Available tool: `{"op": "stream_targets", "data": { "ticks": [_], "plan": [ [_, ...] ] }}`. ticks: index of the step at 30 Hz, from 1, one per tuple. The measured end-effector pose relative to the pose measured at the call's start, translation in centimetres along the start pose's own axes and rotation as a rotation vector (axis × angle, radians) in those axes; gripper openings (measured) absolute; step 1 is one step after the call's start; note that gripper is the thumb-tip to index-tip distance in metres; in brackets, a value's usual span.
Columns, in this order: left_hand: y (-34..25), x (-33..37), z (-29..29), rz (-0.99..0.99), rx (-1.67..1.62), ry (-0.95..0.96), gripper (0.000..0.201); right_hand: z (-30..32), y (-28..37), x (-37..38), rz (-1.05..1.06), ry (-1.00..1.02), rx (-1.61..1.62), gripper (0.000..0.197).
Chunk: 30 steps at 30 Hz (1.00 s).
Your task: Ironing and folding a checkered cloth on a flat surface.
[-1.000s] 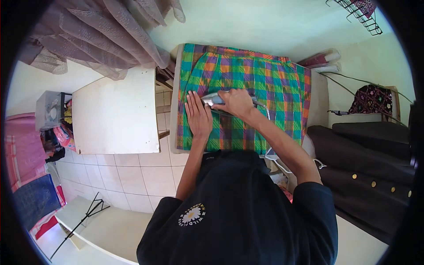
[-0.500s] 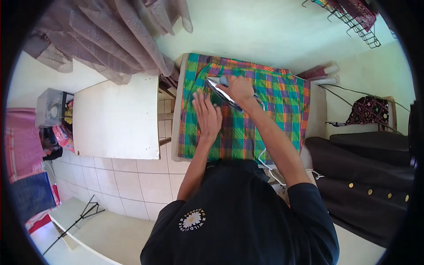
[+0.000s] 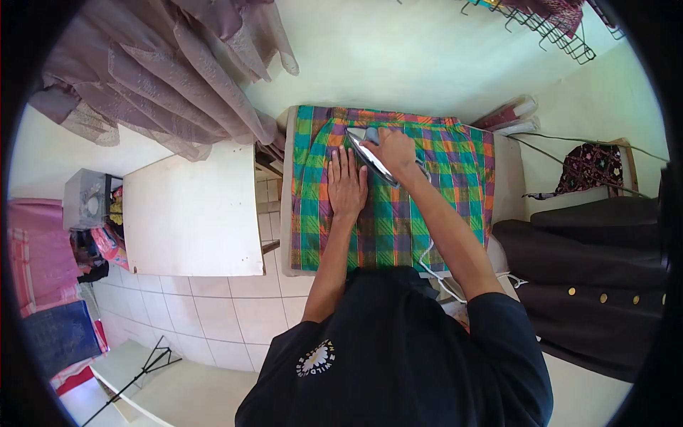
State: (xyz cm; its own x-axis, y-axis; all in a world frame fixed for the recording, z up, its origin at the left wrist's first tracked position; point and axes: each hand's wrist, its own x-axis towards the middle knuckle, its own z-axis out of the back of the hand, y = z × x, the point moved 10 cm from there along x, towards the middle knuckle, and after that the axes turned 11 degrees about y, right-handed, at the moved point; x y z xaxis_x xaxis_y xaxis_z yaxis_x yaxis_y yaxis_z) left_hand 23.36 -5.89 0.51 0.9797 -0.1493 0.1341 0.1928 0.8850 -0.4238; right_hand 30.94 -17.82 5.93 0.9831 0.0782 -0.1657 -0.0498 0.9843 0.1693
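Observation:
A clothes iron (image 3: 373,158) with a shiny metal body rests on a checked garment (image 3: 398,228) in green, purple and orange. My right hand (image 3: 393,151) grips the iron's handle, which the fingers partly hide. The iron's tip points to the far left. Just left of the iron, my left hand (image 3: 347,186) lies flat on the cloth with fingers stretched out, holding nothing. Gathered fabric (image 3: 398,119) runs along the garment's far edge. A white cord (image 3: 427,265) comes down under my right forearm toward my body.
A white tabletop (image 3: 192,213) stands to the left. Grey-mauve curtains (image 3: 185,71) hang above it. Dark clothing with gold buttons (image 3: 583,263) lies at the right. A wire rack (image 3: 551,32) is on the far right wall. A black folding stand (image 3: 146,366) leans at the lower left.
My left hand has moved slightly right and come down flat on the cloth. The iron has shifted a little to the right, with my right hand still on it. The whole view has tilted slightly.

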Motion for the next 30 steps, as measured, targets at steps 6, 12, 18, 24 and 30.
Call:
{"op": "stream_targets", "data": {
  "ticks": [6, 12, 18, 24, 30],
  "plan": [
    [0.5, -0.3, 0.2, 0.041, 0.089, -0.029, 0.056, -0.4, -2.1, -2.9, 0.054, 0.019, 0.046, 0.061],
    [-3.1, 2.7, -1.4, 0.146, 0.121, 0.178, 0.062, 1.5, -10.4, -3.5, -0.197, -0.050, 0.100, 0.061],
    [-7.0, 5.2, -4.8, -0.163, -0.176, 0.103, 0.053, 1.3, -8.5, -4.3, -0.182, -0.070, 0.192, 0.055],
    [-8.1, 5.0, -5.3, -0.203, -0.122, 0.085, 0.054, 1.0, -13.2, -9.1, -0.334, -0.054, 0.152, 0.057],
    [-8.8, 4.9, -5.8, -0.222, 0.034, 0.135, 0.059, 4.0, -20.5, -7.4, -0.498, -0.168, 0.158, 0.061]
  ]
}}
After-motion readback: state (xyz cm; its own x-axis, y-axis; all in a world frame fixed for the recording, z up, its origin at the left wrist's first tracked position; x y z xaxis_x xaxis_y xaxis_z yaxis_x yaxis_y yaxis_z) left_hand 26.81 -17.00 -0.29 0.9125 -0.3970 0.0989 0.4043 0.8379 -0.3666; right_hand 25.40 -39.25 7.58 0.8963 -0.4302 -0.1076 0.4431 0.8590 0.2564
